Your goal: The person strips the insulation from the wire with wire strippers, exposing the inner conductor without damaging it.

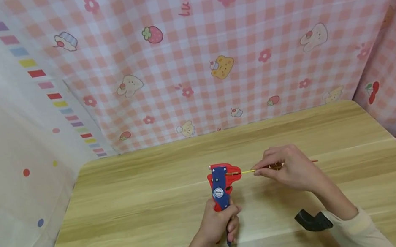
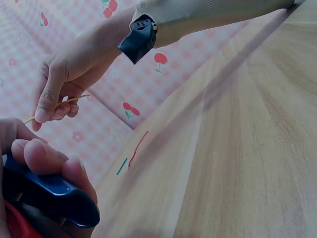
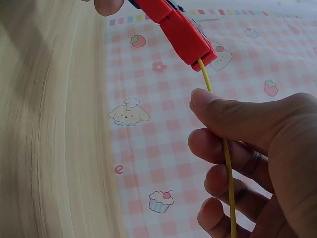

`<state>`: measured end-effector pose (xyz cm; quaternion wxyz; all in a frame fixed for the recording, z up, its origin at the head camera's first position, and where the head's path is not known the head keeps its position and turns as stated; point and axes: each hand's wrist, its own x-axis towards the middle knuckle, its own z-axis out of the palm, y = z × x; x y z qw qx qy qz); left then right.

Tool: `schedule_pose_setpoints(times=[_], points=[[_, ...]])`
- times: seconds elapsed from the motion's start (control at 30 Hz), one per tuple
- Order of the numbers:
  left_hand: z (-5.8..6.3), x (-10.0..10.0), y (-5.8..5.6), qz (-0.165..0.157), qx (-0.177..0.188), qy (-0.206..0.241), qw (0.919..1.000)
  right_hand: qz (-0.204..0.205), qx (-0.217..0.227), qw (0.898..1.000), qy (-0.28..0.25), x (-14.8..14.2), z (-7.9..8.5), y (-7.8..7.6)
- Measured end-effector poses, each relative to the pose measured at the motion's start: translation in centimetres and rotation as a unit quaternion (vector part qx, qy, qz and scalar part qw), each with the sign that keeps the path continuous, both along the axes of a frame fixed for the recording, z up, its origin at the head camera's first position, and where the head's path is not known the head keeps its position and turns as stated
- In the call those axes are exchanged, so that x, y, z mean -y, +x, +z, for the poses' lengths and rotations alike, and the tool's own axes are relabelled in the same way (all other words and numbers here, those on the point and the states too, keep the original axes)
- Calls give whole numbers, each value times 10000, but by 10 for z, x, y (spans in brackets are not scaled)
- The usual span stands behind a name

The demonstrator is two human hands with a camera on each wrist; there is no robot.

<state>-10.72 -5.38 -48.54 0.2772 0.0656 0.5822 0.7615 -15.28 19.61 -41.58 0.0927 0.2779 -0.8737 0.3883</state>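
My left hand (image 1: 218,222) grips the handles of a red and blue wire stripper (image 1: 220,188), holding it upright above the table. In the left wrist view its dark blue handle (image 2: 54,193) shows under the curled fingers. My right hand (image 1: 291,167) pinches a thin yellow wire (image 1: 247,171) between thumb and fingertips. The far end of the wire enters the red nose of the stripper (image 3: 198,52), as the right wrist view shows. From there the wire runs back across my right fingers. How deep it sits inside the nose is hidden.
A wooden table (image 1: 139,217) lies below both hands. On it are a short red wire (image 2: 137,150) and a shorter green wire (image 2: 122,166). Pink checked cloth (image 1: 180,57) hangs behind the table. A black device (image 1: 312,220) sits at my right wrist.
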Motion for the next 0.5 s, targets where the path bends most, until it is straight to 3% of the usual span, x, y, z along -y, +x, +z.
schedule_pose_setpoints(times=[0.5], points=[[0, 1, -2, 113, -123, -46, 9998, -289, -72, 9996, -7, -1, 5, 4]])
